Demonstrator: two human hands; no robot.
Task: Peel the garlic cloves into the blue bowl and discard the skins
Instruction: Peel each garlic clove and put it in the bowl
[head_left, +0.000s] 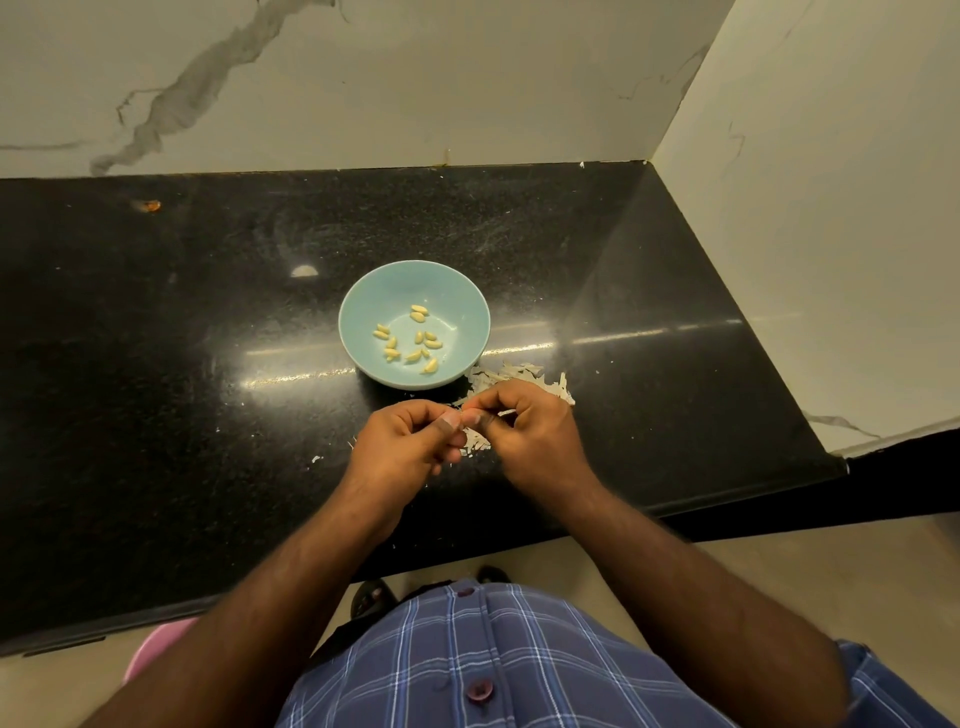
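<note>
The blue bowl (363, 296) stands on the black counter and holds several peeled garlic cloves (410, 340). Just in front of the bowl my left hand (410, 441) and my right hand (530, 431) meet, fingers curled. Between their fingertips they pinch a small garlic clove (470, 417), mostly hidden by the fingers. A heap of white garlic skins (519, 382) lies on the counter under and behind my right hand, right of the bowl. More skin flakes show below the fingers.
The black counter (182, 338) runs left to right, with marble walls behind and on the right. Its front edge is near my body. A pink object (156, 649) shows on the floor at lower left. A small orange speck (150, 206) lies far left.
</note>
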